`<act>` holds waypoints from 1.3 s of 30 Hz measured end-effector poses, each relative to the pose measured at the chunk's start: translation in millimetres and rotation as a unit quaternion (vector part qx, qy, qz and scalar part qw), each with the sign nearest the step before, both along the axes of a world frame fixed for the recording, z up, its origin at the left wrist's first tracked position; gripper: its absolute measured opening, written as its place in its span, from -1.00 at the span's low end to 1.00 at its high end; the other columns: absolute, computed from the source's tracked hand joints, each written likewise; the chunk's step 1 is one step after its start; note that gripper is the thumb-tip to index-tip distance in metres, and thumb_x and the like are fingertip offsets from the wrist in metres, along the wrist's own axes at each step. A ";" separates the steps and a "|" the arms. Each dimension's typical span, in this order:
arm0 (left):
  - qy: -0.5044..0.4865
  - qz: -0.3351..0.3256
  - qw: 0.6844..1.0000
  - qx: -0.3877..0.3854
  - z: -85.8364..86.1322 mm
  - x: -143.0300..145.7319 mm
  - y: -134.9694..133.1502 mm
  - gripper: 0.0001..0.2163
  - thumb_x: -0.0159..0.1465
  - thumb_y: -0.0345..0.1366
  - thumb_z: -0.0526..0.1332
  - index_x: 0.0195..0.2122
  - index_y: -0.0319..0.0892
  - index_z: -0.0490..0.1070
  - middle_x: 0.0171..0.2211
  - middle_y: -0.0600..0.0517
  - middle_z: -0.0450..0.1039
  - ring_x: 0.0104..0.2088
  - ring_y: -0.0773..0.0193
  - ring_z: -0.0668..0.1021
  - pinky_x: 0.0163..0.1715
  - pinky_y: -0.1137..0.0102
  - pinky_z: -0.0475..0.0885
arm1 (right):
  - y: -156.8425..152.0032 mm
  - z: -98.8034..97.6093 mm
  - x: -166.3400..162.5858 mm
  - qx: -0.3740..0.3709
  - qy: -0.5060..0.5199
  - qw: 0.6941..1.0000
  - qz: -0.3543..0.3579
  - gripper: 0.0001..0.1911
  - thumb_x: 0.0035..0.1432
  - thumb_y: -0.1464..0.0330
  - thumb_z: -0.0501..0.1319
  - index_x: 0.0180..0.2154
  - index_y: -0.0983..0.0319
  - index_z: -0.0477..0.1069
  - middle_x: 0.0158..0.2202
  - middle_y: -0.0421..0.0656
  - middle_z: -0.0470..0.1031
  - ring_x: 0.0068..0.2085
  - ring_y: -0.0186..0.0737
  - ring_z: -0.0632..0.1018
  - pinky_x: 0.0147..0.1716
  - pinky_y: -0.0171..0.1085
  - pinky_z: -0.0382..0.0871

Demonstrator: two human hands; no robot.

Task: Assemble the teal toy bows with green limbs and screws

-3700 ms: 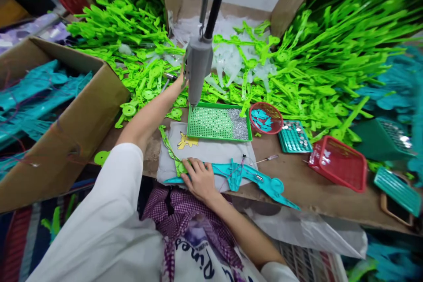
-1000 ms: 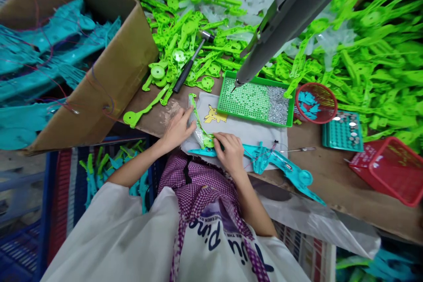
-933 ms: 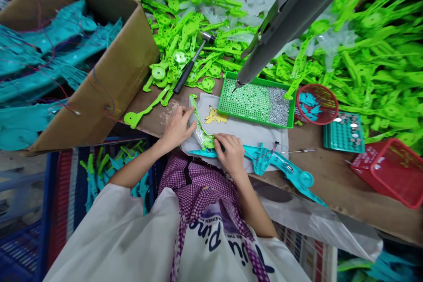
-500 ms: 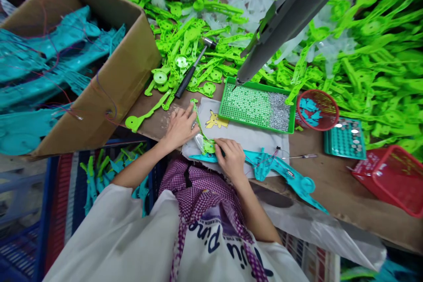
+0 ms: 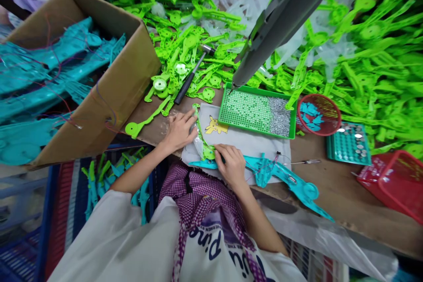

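Observation:
A light-green plastic part (image 5: 208,152) with a long arm and a round end lies on the grey cloth (image 5: 257,141), a clear plastic piece (image 5: 198,142) along its left side. My left hand (image 5: 180,131) has its fingers bent over the arm of the green part and the clear piece, holding them down. At the round end, the curled fingers of my right hand (image 5: 230,163) grip the same part. Beneath my right hand runs a long teal plastic part (image 5: 280,172) with thin wires. A thin screwdriver (image 5: 306,161) lies beyond it.
A grey power screwdriver (image 5: 264,35) hangs over the green tray of screws (image 5: 228,124). A hammer (image 5: 190,79) rests among piled green parts (image 5: 185,44). At left stands a cardboard box (image 5: 128,66) of teal parts; red baskets (image 5: 330,128) and a teal tray (image 5: 346,152) are at right.
The view has shifted slightly, so the bench sits a little lower in it. Both hands keep nearly the same hold on the green part.

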State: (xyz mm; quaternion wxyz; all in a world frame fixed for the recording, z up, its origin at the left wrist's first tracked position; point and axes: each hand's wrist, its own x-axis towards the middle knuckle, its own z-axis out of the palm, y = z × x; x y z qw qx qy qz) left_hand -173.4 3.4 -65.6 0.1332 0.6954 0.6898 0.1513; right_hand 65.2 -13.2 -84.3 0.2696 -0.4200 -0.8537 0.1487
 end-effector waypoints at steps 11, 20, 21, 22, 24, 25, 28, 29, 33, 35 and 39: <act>-0.102 0.065 0.990 0.076 -6.6 -8.9 -5.6 -0.61 0.37 -0.14 0.15 0.18 -0.10 0.43 0.34 -0.14 0.32 0.19 -0.03 0.43 0.18 0.02 0.25 | -1.4 6.7 0.1 -0.018 0.012 1.000 0.009 -0.75 0.43 0.34 0.11 -0.03 0.20 0.54 -0.14 -0.11 0.67 -0.10 -0.18 0.58 -0.07 -0.17 0.31; -0.124 0.149 0.959 0.207 14.8 -38.5 12.4 -0.71 0.38 -0.21 0.14 0.09 -0.12 0.39 0.09 -0.18 0.48 0.15 0.00 0.49 0.20 0.02 0.34 | 16.7 21.4 3.3 -0.050 0.053 0.997 0.030 -0.70 0.43 0.29 0.11 0.09 0.17 0.48 -0.03 -0.04 0.63 0.00 -0.11 0.59 -0.01 -0.09 0.41; -0.127 0.149 0.956 0.218 21.8 -47.7 23.8 -0.70 0.38 -0.23 0.13 0.11 -0.12 0.37 0.09 -0.18 0.48 0.13 0.01 0.50 0.19 0.04 0.36 | 19.4 18.9 1.7 -0.048 0.053 0.997 0.038 -0.69 0.43 0.29 0.11 0.11 0.16 0.48 -0.02 -0.03 0.63 0.00 -0.10 0.59 -0.02 -0.08 0.43; -0.134 0.143 0.954 0.227 28.8 -57.5 37.7 -0.68 0.38 -0.24 0.12 0.14 -0.12 0.35 0.08 -0.17 0.47 0.10 0.03 0.52 0.16 0.07 0.40 | 21.3 16.1 0.1 -0.044 0.050 0.997 0.046 -0.68 0.43 0.29 0.11 0.13 0.16 0.47 -0.01 -0.02 0.63 0.00 -0.08 0.60 -0.02 -0.06 0.45; -0.148 0.128 0.953 0.232 40.7 -76.8 72.6 -0.64 0.39 -0.28 0.10 0.20 -0.15 0.29 0.10 -0.17 0.44 0.02 0.08 0.55 0.13 0.12 0.44 | 23.0 9.9 -2.9 -0.037 0.042 0.996 0.063 -0.64 0.42 0.30 0.10 0.17 0.16 0.44 0.02 0.00 0.61 0.01 -0.06 0.60 -0.02 -0.04 0.48; -0.151 0.121 0.954 0.230 44.8 -85.3 93.0 -0.61 0.39 -0.30 0.09 0.23 -0.17 0.25 0.12 -0.18 0.43 0.02 0.08 0.55 0.13 0.13 0.44 | 23.0 7.1 -4.1 -0.033 0.038 0.996 0.072 -0.63 0.42 0.31 0.10 0.19 0.16 0.43 0.03 0.01 0.60 0.02 -0.06 0.59 -0.02 -0.04 0.49; -0.144 0.107 0.963 0.199 48.1 -103.0 160.1 -0.50 0.34 -0.38 0.14 0.32 -0.24 0.18 0.20 -0.27 0.37 0.17 0.01 0.48 0.23 0.12 0.36 | 21.9 0.8 -6.7 -0.018 0.030 0.994 0.101 -0.64 0.42 0.34 0.10 0.18 0.17 0.42 0.02 0.01 0.60 0.02 -0.07 0.60 -0.03 -0.05 0.52; -0.136 0.111 0.967 0.183 46.7 -106.4 182.5 -0.47 0.32 -0.41 0.16 0.33 -0.27 0.18 0.23 -0.31 0.35 0.23 -0.04 0.43 0.28 0.09 0.29 | 21.7 -0.4 -7.2 -0.016 0.029 0.993 0.109 -0.65 0.41 0.35 0.10 0.17 0.18 0.43 0.00 0.01 0.60 0.00 -0.07 0.60 -0.04 -0.06 0.53; -0.151 0.124 0.975 0.108 35.6 -112.9 253.7 -0.46 0.20 -0.37 0.33 0.22 -0.30 0.35 0.12 -0.32 0.44 0.25 -0.24 0.40 0.29 -0.10 0.21 | 22.2 -0.9 -6.4 -0.024 0.027 0.991 0.129 -0.66 0.41 0.39 0.10 0.14 0.17 0.45 -0.03 -0.01 0.61 -0.04 -0.11 0.61 -0.05 -0.07 0.55; -0.159 0.112 0.977 0.086 31.1 -115.3 272.0 -0.54 0.11 -0.34 0.42 0.06 -0.26 0.48 0.00 -0.26 0.52 0.21 -0.25 0.42 0.27 -0.10 0.24 | 22.1 0.3 -4.3 -0.031 0.026 0.990 0.134 -0.65 0.41 0.38 0.09 0.15 0.16 0.45 -0.02 -0.02 0.60 -0.04 -0.11 0.61 -0.05 -0.08 0.55; -0.146 0.107 0.981 0.066 33.6 -120.3 278.6 -0.78 0.05 -0.38 0.42 -0.26 -0.21 0.51 -0.23 -0.15 0.56 0.05 -0.16 0.53 0.17 0.00 0.36 | 21.0 3.4 -2.0 -0.028 0.024 0.989 0.142 -0.65 0.40 0.40 0.09 0.15 0.15 0.44 -0.03 -0.03 0.61 -0.05 -0.11 0.61 -0.07 -0.09 0.56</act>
